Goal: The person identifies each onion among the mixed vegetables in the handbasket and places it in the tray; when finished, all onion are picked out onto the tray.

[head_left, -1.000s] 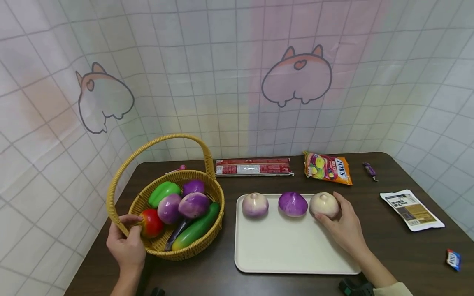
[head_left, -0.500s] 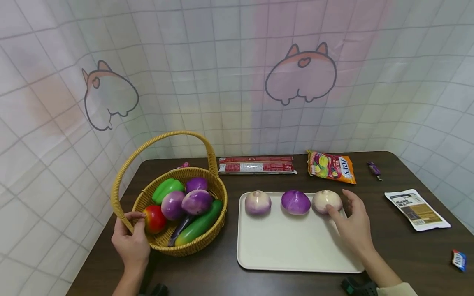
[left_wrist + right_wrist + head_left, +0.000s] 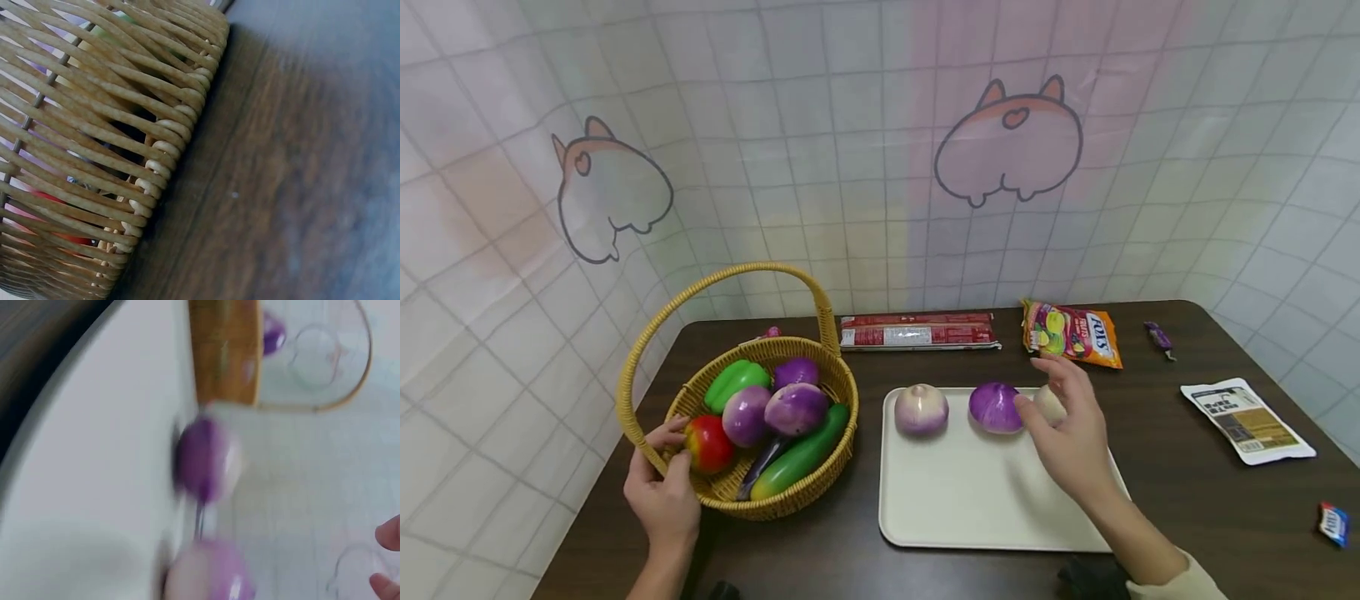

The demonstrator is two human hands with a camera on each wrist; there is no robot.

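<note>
In the head view my left hand [image 3: 662, 492] grips the wicker basket [image 3: 797, 506] at its rim, by the foot of the tall handle. Inside lie a green bell pepper [image 3: 736, 383], a red fruit [image 3: 709, 444], round purple vegetables [image 3: 797, 408] and a long green vegetable [image 3: 801, 454]. My right hand [image 3: 1071, 442] hovers over the white tray [image 3: 955, 508], thumb and fingers spread, holding nothing. Along the tray's back edge sit a pale purple onion [image 3: 921, 410], a deep purple onion [image 3: 996, 408] and a white onion [image 3: 1049, 406], which the right hand partly hides.
Behind the tray lie a long red packet [image 3: 917, 332] and a Fox's candy bag [image 3: 1071, 333]. A purple-wrapped candy [image 3: 1159, 340], a white-and-brown pouch [image 3: 1247, 421] and a small blue-and-red packet [image 3: 1333, 525] are on the right. A grid-patterned cloth [image 3: 880, 167] hangs behind the table.
My right hand has let go of the white onion, lifted away and moved left over the tray toward the deep purple onion. The left hand keeps its grip on the basket.
</note>
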